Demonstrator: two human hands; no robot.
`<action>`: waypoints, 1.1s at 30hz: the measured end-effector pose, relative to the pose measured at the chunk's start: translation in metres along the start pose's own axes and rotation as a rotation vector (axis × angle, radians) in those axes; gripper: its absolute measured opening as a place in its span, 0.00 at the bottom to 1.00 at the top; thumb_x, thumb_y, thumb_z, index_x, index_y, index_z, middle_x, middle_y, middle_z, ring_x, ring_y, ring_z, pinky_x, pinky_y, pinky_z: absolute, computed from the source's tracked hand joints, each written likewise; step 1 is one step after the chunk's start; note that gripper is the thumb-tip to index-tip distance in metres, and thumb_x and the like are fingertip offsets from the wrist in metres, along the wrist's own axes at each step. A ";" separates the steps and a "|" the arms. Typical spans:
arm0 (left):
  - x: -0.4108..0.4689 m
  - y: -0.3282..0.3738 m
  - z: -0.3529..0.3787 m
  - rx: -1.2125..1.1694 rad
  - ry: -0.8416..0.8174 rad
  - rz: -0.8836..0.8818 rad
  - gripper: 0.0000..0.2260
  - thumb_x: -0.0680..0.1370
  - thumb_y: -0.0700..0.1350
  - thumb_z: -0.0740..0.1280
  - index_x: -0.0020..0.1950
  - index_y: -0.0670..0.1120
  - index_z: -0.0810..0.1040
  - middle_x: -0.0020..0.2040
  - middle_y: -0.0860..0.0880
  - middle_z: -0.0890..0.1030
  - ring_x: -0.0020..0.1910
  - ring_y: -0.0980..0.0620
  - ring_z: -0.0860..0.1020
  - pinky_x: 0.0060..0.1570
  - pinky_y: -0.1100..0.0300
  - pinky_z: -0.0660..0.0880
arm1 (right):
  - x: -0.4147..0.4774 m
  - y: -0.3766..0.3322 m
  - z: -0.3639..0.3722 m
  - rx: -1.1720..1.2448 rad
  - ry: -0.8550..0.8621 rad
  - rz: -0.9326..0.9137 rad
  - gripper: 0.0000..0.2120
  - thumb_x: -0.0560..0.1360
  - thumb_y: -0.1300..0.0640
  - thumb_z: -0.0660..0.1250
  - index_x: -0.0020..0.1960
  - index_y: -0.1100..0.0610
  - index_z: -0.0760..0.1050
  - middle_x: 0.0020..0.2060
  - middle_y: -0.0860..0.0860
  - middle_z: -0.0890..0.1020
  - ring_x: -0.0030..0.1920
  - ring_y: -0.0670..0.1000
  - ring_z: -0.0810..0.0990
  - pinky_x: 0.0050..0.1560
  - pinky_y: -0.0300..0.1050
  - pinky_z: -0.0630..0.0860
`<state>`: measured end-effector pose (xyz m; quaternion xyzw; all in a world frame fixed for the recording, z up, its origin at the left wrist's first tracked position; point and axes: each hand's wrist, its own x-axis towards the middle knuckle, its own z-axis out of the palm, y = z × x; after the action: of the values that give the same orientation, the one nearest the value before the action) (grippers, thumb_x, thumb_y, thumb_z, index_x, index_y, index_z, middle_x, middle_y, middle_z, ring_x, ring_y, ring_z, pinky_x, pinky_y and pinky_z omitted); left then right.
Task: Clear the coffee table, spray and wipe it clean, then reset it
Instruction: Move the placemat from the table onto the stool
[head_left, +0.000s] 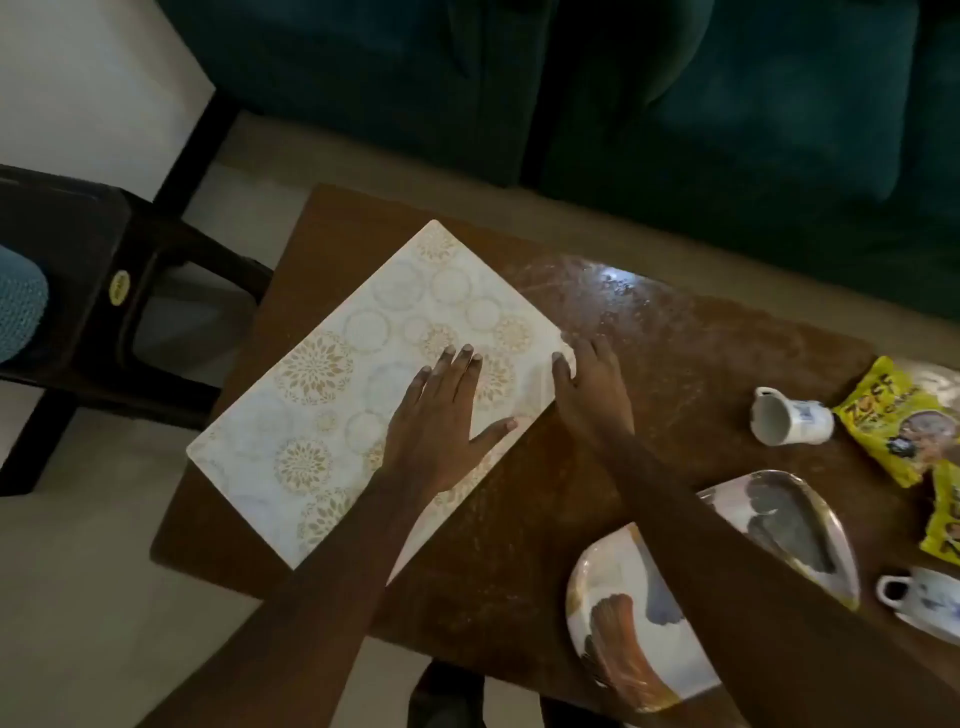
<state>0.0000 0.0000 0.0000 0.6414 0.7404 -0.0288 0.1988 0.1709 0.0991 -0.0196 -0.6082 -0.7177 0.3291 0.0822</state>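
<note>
Mat (332, 395) looks thin, light, flexible, apt to slide on table (675, 353). Left hand (441, 426) lies flat, spread; right hand (592, 400) touches its corner, grip unclear. Take an edge.

We find the widest open stretch on the brown wooden table (675, 364) to the right of the white rectangular placemat with gold floral circles (332, 395), which lies diagonally across the left half. Our left hand (441, 415) lies flat on the mat and our right hand (592, 395) touches its right corner, so both forearms cross the near edge. Further right the way narrows: a white mug lying on its side (789, 418), yellow snack packets (893, 421), two leaf-shaped painted plates (623, 634) and a white cup on a saucer (919, 597) crowd that end. A dark plastic chair (78, 312) stands close on the left; a teal sofa (675, 104) bounds the far side.
</note>
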 end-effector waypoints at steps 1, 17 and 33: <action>0.004 -0.008 0.006 0.002 -0.008 -0.004 0.41 0.75 0.73 0.46 0.81 0.49 0.49 0.81 0.50 0.49 0.79 0.49 0.47 0.72 0.53 0.41 | 0.010 -0.001 0.009 -0.029 0.032 0.008 0.19 0.84 0.51 0.56 0.71 0.57 0.69 0.68 0.54 0.71 0.69 0.55 0.68 0.66 0.51 0.67; 0.025 -0.054 0.078 -0.087 -0.025 0.020 0.36 0.77 0.65 0.62 0.80 0.53 0.54 0.81 0.50 0.51 0.79 0.47 0.49 0.73 0.49 0.57 | 0.086 -0.022 0.032 -0.186 -0.138 0.091 0.11 0.81 0.54 0.63 0.60 0.56 0.68 0.52 0.53 0.78 0.52 0.57 0.78 0.44 0.50 0.72; -0.086 -0.056 -0.048 -0.164 0.023 -0.132 0.36 0.77 0.68 0.56 0.80 0.52 0.54 0.81 0.52 0.47 0.79 0.50 0.46 0.75 0.48 0.53 | -0.041 -0.056 -0.085 0.424 -0.005 0.193 0.09 0.79 0.62 0.66 0.49 0.48 0.77 0.49 0.46 0.83 0.50 0.49 0.83 0.51 0.55 0.82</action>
<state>-0.0580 -0.0764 0.0603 0.5731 0.7832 0.0260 0.2397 0.1789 0.0899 0.0892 -0.6422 -0.5711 0.4805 0.1748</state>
